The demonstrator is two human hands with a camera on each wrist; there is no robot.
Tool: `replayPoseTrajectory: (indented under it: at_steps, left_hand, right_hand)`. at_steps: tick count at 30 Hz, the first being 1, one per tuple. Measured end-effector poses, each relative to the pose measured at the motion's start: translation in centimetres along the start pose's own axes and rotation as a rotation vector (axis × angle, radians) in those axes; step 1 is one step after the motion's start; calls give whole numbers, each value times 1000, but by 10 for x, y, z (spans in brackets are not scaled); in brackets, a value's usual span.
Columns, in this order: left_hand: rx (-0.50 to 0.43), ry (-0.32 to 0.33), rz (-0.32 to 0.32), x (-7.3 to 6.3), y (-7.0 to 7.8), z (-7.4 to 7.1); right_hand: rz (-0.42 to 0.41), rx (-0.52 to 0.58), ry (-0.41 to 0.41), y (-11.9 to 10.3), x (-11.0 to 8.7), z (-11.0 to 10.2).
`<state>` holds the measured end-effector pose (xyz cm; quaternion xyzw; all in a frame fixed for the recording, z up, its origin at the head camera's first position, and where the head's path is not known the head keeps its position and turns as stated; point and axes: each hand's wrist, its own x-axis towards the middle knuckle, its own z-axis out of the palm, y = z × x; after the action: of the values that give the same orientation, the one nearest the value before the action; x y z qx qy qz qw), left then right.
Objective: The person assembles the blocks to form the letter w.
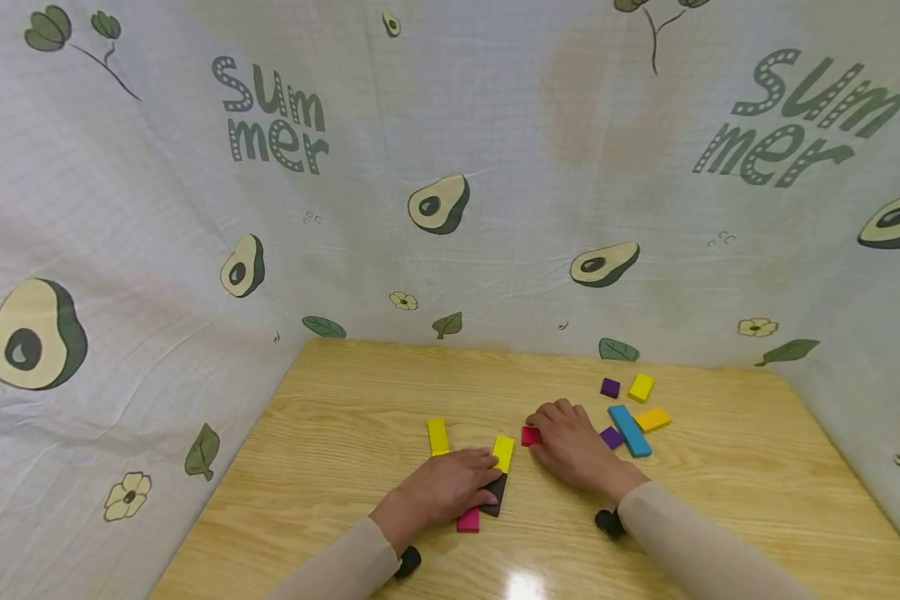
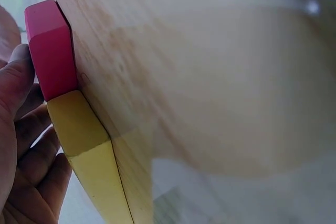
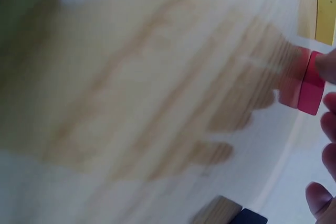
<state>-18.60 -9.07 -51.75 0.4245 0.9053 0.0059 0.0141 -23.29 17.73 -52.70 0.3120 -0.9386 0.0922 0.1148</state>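
My left hand [image 1: 450,483] rests over a small group of flat blocks, its fingers reaching across to a black block [image 1: 497,493]. Above that black piece lies a yellow block [image 1: 503,451], end to end with it. A pink-red block [image 1: 468,521] shows below the palm, and another yellow block [image 1: 437,436] sticks out beyond the knuckles. In the left wrist view the thumb lies against a pink-red block [image 2: 52,51] that meets a yellow one [image 2: 81,129]. My right hand [image 1: 573,442] pinches a small red block [image 3: 313,83] at the tabletop, right of the group.
Right of my right hand lie loose blocks: a blue one [image 1: 630,431], an orange one [image 1: 652,419], a yellow one [image 1: 641,387] and two purple ones [image 1: 611,387]. The wooden table [image 1: 330,492] ends at a printed cloth [image 1: 510,275] hanging behind and along the sides.
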Motion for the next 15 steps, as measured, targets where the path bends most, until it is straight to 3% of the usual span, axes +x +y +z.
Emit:
replayPoseTrajectory:
  at_steps: [5, 15]
  left_hand:
    - [4, 21, 2, 0, 1, 0]
    - [5, 21, -11, 0, 1, 2]
  right_hand:
    - [24, -12, 13, 4, -4, 0]
    - [-24, 17, 25, 6, 2, 3]
